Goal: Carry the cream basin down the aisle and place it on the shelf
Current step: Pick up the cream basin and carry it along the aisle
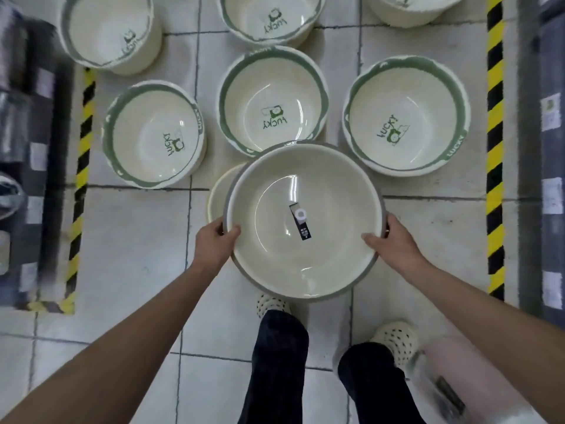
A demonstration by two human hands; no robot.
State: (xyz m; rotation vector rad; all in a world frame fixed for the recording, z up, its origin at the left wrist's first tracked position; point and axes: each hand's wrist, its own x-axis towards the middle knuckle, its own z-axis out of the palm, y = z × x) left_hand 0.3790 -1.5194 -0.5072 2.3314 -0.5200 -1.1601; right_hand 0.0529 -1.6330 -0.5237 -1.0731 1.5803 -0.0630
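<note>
Rim grip on the cream basin [305,264]: your left hand [214,243] at 9 o'clock, right hand [394,240] at 3.
At 12, green-rimmed basins [273,99] crowd the floor [137,240]: you could trip.

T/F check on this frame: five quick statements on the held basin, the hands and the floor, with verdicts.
1. Both the left hand and the right hand grip the rim of the cream basin. True.
2. The cream basin has LUCKY printed inside. False: it carries a black label; LUCKY is on the green-rimmed basins.
3. The green-rimmed basins stand on the tiled floor. True.
4. The cream basin rests on a shelf. False: the hands hold it above the floor, over the person's feet.
5. Yellow-and-black striped tape runs along both sides. True.
</note>
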